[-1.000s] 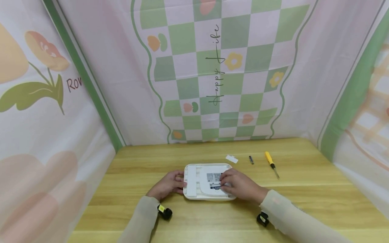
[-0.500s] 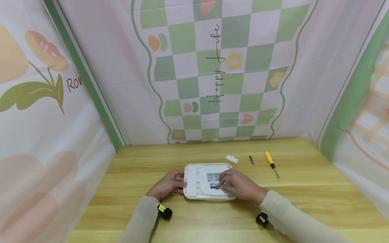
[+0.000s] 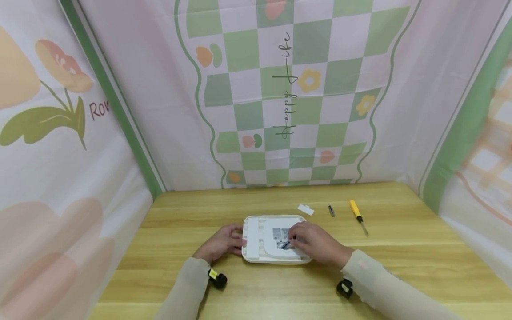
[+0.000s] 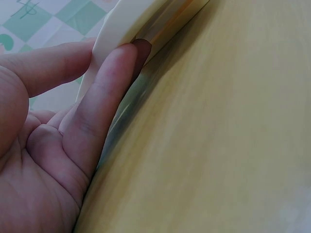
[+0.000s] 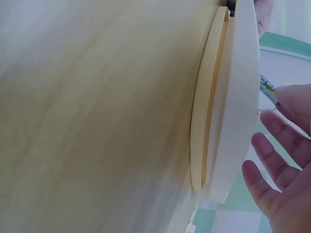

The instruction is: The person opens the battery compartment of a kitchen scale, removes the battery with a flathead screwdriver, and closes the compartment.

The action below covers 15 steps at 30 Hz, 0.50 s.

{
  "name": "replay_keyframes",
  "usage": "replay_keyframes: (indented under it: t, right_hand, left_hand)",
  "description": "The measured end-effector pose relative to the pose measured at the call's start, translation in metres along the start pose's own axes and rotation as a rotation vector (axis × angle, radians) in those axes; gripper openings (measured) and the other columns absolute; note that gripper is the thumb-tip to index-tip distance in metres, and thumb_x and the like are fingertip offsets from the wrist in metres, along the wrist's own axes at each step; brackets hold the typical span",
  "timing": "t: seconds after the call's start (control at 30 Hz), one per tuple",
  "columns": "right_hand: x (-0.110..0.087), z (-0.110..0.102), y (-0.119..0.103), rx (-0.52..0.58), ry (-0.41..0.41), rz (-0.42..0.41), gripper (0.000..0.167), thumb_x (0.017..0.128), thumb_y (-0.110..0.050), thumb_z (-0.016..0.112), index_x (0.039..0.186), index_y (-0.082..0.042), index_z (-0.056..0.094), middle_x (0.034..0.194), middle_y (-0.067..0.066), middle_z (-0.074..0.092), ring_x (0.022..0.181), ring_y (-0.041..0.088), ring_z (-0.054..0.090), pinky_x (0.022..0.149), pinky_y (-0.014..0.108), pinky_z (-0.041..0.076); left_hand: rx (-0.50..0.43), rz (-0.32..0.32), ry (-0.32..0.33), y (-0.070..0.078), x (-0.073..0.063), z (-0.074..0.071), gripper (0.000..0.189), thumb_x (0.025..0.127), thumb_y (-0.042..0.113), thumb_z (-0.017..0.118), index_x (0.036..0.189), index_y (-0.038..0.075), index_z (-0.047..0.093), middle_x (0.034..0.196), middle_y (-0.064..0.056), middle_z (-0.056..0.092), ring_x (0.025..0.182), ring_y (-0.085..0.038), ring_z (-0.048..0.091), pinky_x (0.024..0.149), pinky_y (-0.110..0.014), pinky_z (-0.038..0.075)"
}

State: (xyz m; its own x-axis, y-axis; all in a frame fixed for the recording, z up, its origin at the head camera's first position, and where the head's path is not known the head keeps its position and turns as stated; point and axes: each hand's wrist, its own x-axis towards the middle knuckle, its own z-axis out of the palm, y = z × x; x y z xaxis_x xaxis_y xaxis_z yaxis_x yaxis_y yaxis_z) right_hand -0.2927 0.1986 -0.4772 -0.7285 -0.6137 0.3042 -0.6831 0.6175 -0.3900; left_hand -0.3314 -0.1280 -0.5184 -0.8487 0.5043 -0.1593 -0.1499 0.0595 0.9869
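Smooth plastic device (image 3: 252, 240), wood-grain tabletop (image 3: 276, 291)

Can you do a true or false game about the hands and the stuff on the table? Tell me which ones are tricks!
1. The left hand is holding the edge of the white gadget. True.
2. The right hand is holding a battery. True.
3. Another battery lies between the small white piece and the screwdriver. True.
4. The screwdriver has a red handle. False: its handle is yellow.
5. The small white piece is on top of the white gadget. False: it lies on the table, beyond the gadget.
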Motion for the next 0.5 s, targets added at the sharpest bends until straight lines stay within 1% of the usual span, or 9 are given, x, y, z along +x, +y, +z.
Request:
replay_keyframes:
  t: [0.13, 0.23, 0.37, 0.5]
  right_hand:
    - [-0.0004, -0.0011, -0.0018, 0.032, -0.025, 0.091, 0.012, 0.097, -0.02, 0.062, 0.107, -0.019, 0.069, 0.109, -0.012, 0.062, 0.105, 0.009, 0.056, 0.09, 0.039, 0.051]
    - [0.0001, -0.0009, -0.0023, 0.065, -0.042, 0.142, 0.014, 0.098, -0.021, 0.06, 0.11, -0.018, 0.068, 0.109, -0.011, 0.063, 0.104, 0.009, 0.057, 0.089, 0.039, 0.051]
    - [0.0013, 0.0, -0.0014, 0.118, -0.048, 0.175, 0.015, 0.099, -0.024, 0.058, 0.11, -0.019, 0.068, 0.109, -0.011, 0.065, 0.105, 0.009, 0.059, 0.089, 0.038, 0.052]
    - [0.0018, 0.0001, -0.0024, 0.175, -0.031, 0.207, 0.016, 0.099, -0.025, 0.058, 0.11, -0.019, 0.068, 0.11, -0.011, 0.065, 0.106, 0.01, 0.059, 0.091, 0.038, 0.051]
  left_hand:
    - [0.001, -0.001, 0.002, 0.0, 0.0004, -0.0002, 0.052, 0.09, -0.001, 0.065, 0.136, -0.009, 0.042, 0.105, -0.019, 0.067, 0.091, -0.031, 0.067, 0.077, -0.041, 0.059]
    - [-0.001, -0.007, 0.012, 0.0, -0.0001, 0.0001, 0.052, 0.09, -0.001, 0.065, 0.136, -0.009, 0.042, 0.105, -0.019, 0.067, 0.091, -0.032, 0.067, 0.077, -0.041, 0.059]
    - [-0.002, -0.016, 0.019, 0.0002, -0.0005, 0.0008, 0.052, 0.09, -0.001, 0.066, 0.136, -0.008, 0.042, 0.105, -0.019, 0.067, 0.091, -0.032, 0.067, 0.077, -0.042, 0.059]
    - [0.0, -0.016, 0.019, 0.0, 0.0001, 0.0004, 0.054, 0.09, -0.001, 0.066, 0.137, -0.008, 0.041, 0.106, -0.019, 0.067, 0.091, -0.032, 0.067, 0.077, -0.041, 0.059]
